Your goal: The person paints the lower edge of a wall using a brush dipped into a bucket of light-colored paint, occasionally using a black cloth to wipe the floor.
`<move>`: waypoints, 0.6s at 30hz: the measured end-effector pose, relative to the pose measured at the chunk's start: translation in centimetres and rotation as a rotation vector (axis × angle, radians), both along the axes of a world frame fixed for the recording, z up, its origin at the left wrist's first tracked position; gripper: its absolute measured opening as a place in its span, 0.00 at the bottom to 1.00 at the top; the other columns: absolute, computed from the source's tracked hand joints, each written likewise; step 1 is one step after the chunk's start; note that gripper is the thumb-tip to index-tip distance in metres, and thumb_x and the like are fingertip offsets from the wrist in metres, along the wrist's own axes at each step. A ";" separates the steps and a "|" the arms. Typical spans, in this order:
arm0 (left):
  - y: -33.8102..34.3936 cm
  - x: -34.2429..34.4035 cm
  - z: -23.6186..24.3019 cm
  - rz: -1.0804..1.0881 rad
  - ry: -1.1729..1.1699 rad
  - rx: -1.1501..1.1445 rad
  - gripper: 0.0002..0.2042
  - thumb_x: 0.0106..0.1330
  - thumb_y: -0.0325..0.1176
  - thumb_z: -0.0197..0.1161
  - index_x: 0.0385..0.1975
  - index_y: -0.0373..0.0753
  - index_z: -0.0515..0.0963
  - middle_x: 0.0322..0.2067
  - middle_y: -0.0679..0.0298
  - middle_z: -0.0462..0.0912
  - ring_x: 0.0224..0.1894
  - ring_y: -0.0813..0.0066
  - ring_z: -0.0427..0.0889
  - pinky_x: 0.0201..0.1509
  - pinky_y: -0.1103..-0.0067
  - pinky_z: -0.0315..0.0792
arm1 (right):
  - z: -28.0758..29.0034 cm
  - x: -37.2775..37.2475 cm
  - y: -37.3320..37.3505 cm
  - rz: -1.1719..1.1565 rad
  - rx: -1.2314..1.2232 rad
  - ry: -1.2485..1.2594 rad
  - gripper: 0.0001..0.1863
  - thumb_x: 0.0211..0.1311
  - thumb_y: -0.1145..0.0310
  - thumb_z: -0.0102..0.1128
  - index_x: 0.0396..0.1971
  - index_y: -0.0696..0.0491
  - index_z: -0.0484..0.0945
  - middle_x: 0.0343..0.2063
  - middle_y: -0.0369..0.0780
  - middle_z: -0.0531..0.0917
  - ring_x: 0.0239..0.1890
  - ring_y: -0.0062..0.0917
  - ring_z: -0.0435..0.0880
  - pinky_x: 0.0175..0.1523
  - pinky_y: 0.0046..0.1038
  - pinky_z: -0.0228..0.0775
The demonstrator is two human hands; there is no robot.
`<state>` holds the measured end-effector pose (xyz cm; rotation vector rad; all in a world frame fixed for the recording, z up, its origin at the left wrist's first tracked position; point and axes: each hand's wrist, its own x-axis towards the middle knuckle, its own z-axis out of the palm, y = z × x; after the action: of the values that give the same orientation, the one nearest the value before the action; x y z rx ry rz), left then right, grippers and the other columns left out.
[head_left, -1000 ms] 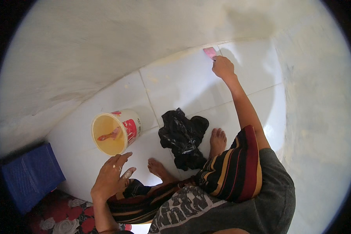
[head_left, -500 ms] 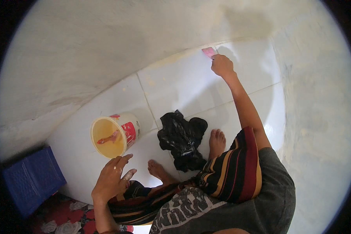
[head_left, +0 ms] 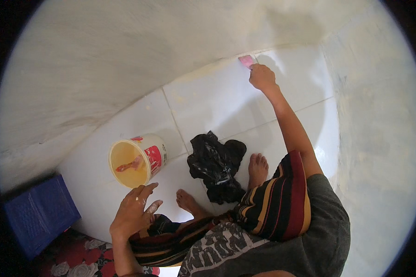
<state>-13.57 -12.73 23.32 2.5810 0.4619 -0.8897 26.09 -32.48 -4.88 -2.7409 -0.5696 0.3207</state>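
A pink scraper [head_left: 246, 61] is gripped in my right hand [head_left: 263, 77], its flat blade at the line where the white tiles meet the wall. My right arm reaches far out over the floor. White smears mark the thumb and fingers of my left hand [head_left: 133, 208], which hangs by my knee with fingers apart and nothing in it. Just beyond it stands a white bucket [head_left: 155, 159] with a red label and a yellowish inside. Within the bucket rests a brush [head_left: 128, 165] with a reddish handle.
Crumpled black plastic [head_left: 216, 166] lies on the tiles before my feet. A blue box-like thing [head_left: 41, 212] stands at the left, beside a red floral cloth [head_left: 81, 254]. Pale walls rise ahead [head_left: 125, 55] and on the right [head_left: 379, 115]. Yellowish specks dot the white tiled floor [head_left: 208, 101].
The scraper and my right hand have shifted very slightly left. My left hand stays in nearly the same place.
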 end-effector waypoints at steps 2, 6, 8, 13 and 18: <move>-0.1 0.1 0.0 0.001 -0.004 -0.006 0.22 0.63 0.41 0.60 0.55 0.40 0.69 0.42 0.53 0.78 0.47 0.56 0.76 0.52 0.65 0.70 | 0.5 -0.2 0.0 0.000 -0.007 0.012 0.08 0.54 0.69 0.54 0.32 0.53 0.80 0.33 0.48 0.83 0.39 0.43 0.81 0.43 0.43 0.73; -0.3 0.3 0.3 -0.003 0.003 0.018 0.22 0.63 0.41 0.60 0.55 0.40 0.69 0.42 0.54 0.78 0.47 0.56 0.76 0.52 0.65 0.70 | 0.4 -0.8 -0.2 0.002 0.009 -0.013 0.09 0.50 0.72 0.56 0.30 0.56 0.80 0.33 0.49 0.83 0.39 0.43 0.83 0.43 0.42 0.75; -0.1 0.0 -0.1 -0.005 -0.004 0.019 0.22 0.63 0.41 0.60 0.55 0.40 0.69 0.41 0.54 0.78 0.46 0.56 0.76 0.52 0.65 0.70 | 0.3 -0.9 -0.5 0.005 0.015 -0.019 0.09 0.47 0.73 0.56 0.30 0.57 0.81 0.33 0.50 0.83 0.38 0.43 0.83 0.43 0.41 0.76; 0.0 -0.1 0.1 0.005 -0.005 0.009 0.22 0.63 0.41 0.60 0.54 0.40 0.69 0.42 0.53 0.77 0.47 0.55 0.76 0.52 0.65 0.70 | -0.2 -0.7 -1.7 -0.036 0.092 -0.042 0.09 0.48 0.72 0.55 0.30 0.56 0.81 0.33 0.50 0.83 0.38 0.43 0.83 0.43 0.41 0.75; 0.2 -0.5 0.2 0.009 0.003 -0.001 0.22 0.63 0.40 0.60 0.55 0.40 0.69 0.42 0.53 0.78 0.47 0.56 0.76 0.52 0.65 0.70 | -0.4 -0.9 -1.6 -0.007 0.045 -0.025 0.09 0.48 0.72 0.55 0.31 0.55 0.81 0.33 0.49 0.83 0.39 0.42 0.83 0.43 0.41 0.75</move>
<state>-14.09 -12.58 23.55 2.5748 0.4730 -0.8902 25.15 -34.07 -5.30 -2.7061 -0.5664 0.2692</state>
